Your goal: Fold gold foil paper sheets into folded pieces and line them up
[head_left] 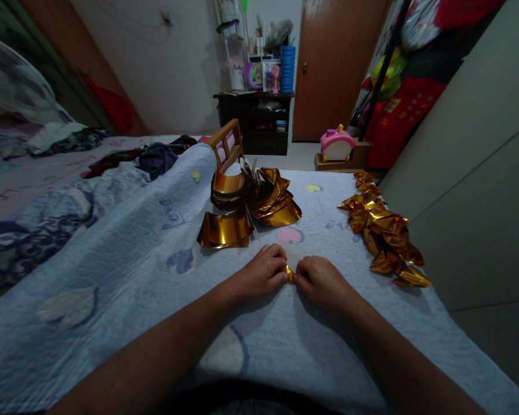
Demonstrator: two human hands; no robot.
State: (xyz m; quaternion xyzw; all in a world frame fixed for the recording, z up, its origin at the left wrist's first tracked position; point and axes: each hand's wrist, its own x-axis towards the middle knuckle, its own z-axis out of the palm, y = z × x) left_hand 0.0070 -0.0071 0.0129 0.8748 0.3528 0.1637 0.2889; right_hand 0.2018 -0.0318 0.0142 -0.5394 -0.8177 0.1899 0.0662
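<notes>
Between my two hands is a small piece of gold foil paper (290,275), pinched at both ends and mostly hidden by the fingers. My left hand (266,270) is closed on its left end, and my right hand (322,281) grips the right end. Beyond the hands, curved stacks of flat gold foil sheets (225,229) lie fanned on the quilt (155,282). Over to the right, a pile of folded gold foil pieces (383,230) runs along the quilt's edge.
A small wooden rail (228,143) stands behind the stacks. Further back are a dark cabinet (255,124), a wooden door (335,69) and a pink toy (337,144). To the right rises a pale panel (476,173). Rumpled bedding (56,213) covers the left.
</notes>
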